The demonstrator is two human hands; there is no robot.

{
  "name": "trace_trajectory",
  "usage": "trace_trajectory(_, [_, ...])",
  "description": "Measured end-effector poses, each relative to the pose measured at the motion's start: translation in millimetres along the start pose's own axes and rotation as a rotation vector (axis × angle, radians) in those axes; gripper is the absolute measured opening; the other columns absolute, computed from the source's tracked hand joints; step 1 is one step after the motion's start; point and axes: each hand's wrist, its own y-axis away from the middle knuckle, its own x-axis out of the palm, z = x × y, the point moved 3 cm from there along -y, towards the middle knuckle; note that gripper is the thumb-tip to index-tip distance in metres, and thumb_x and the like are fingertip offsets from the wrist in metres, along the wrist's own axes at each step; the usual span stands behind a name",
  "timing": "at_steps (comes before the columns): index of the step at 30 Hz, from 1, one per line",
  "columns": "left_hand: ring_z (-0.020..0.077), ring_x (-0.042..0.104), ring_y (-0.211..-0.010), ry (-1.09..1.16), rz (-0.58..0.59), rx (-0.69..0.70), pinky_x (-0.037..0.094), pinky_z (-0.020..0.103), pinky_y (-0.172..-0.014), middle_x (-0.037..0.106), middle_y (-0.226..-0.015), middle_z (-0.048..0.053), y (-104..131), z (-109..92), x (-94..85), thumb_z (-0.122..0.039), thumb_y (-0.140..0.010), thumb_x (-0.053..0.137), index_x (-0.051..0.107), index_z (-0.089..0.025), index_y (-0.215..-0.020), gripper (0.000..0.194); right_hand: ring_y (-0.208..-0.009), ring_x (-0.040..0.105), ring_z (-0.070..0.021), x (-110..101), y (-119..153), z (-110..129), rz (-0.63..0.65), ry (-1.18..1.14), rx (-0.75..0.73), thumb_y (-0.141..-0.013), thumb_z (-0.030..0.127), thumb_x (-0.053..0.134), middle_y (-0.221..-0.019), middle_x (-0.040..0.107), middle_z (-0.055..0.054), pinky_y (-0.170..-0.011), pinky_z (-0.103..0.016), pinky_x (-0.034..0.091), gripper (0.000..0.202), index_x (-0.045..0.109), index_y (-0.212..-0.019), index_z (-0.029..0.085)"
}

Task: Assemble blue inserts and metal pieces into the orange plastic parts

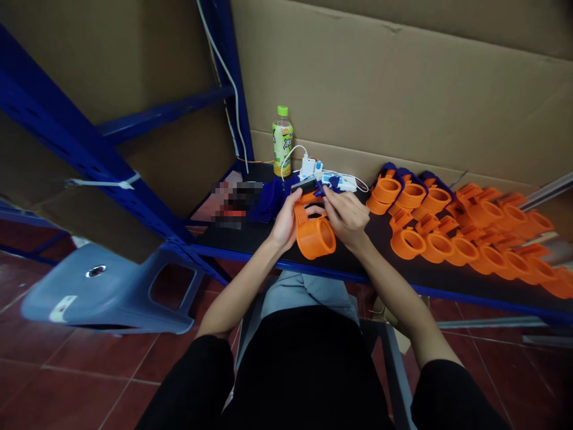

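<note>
An orange plastic holder with a ring-shaped end (pixel 308 239) is in my left hand (pixel 285 222), whose fingers wrap round its body. The ring hangs toward me, above the shelf's front edge. At the holder's upper end sits a dark block (pixel 304 184). My right hand (pixel 347 214) is closed in a pinch on a small dark-blue piece (pixel 319 191) at that same end. The fingers hide part of this piece, and I cannot tell how it joins the holder.
Several orange holders (pixel 436 246) stand in rows on the right of the black shelf (pixel 378 236), some with blue parts. Behind my hands are a white power strip (pixel 344 181) and a green-capped bottle (pixel 282 140). Blue pieces (pixel 268 200) lie left; a blue-grey stool (pixel 116 286) stands below.
</note>
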Motion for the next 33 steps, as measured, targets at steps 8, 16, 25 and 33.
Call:
trace_trajectory(8, [0.0235,0.078,-0.079,0.136,-0.031,-0.026,0.064,0.033,-0.074,0.08,-0.086,0.01,3.7,3.2,2.7,-0.055,-0.094,0.061,0.069,-0.014,-0.12,0.05,-0.089,0.076,-0.0188,-1.6,1.7,-2.3,-0.048,0.085,-0.258,-0.105,0.026,0.058,-0.107,0.082,-0.009,-0.08,-0.035,0.063,0.029,0.079,-0.124,0.019])
trace_trajectory(16, [0.0254,0.079,-0.082,0.127,0.006,-0.041,0.064,0.032,-0.077,0.079,-0.082,0.011,1.6,4.2,2.3,-0.057,-0.094,0.059,0.074,-0.013,-0.109,0.049,-0.089,0.076,-0.0179,-5.7,4.9,-1.7,-0.063,0.183,-0.351,-0.104,0.021,0.06,-0.113,0.081,-0.01,-0.08,-0.033,0.063,0.03,0.076,-0.13,0.017])
trace_trajectory(25, [0.0265,0.079,-0.082,0.13,0.021,-0.105,0.066,0.036,-0.077,0.077,-0.078,0.011,3.4,-0.6,0.1,-0.06,-0.093,0.058,0.073,-0.013,-0.097,0.049,-0.097,0.077,-0.0188,-2.9,6.8,-3.9,0.001,0.175,-0.315,-0.105,0.021,0.059,-0.12,0.079,-0.012,-0.085,-0.033,0.064,0.033,0.073,-0.136,0.019])
trace_trajectory(33, [0.0254,0.079,-0.08,0.119,-0.007,-0.103,0.067,0.036,-0.076,0.074,-0.074,0.009,2.4,-0.1,-4.0,-0.06,-0.092,0.061,0.071,-0.016,-0.092,0.046,-0.09,0.076,-0.0172,-7.5,5.0,3.1,-0.046,0.19,-0.394,-0.104,0.016,0.06,-0.12,0.08,-0.011,-0.08,-0.031,0.063,0.034,0.074,-0.134,0.019])
